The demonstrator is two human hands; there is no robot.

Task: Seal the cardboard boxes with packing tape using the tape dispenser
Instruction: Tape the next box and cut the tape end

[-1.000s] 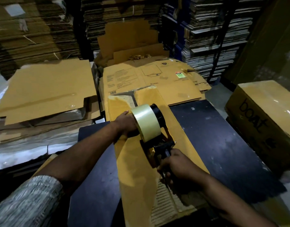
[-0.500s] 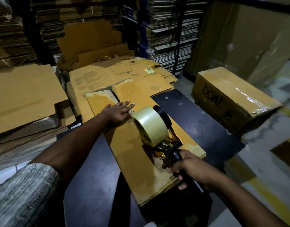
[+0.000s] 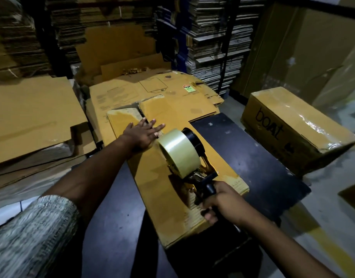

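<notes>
Head view: left hand (image 3: 142, 134) flat on smooth folded cardboard (image 3: 152, 177), right hand (image 3: 220, 203) clenched around tape dispenser (image 3: 184, 157) grip

Flattened cardboard box (image 3: 152, 177) lying along black table (image 3: 252, 157), far end overhanging far edge. Left hand (image 3: 142, 133) pressed flat on box, fingers straight. Right hand (image 3: 218, 201) gripping tape dispenser (image 3: 184, 157) handle near box's near end. Taped "boat" box (image 3: 292, 125) beyond table's right edge.

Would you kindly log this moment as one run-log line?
left hand: flat on cardboard box | right hand: grips tape dispenser handle | dispenser: on box's near half | sealed boat box: right
</notes>
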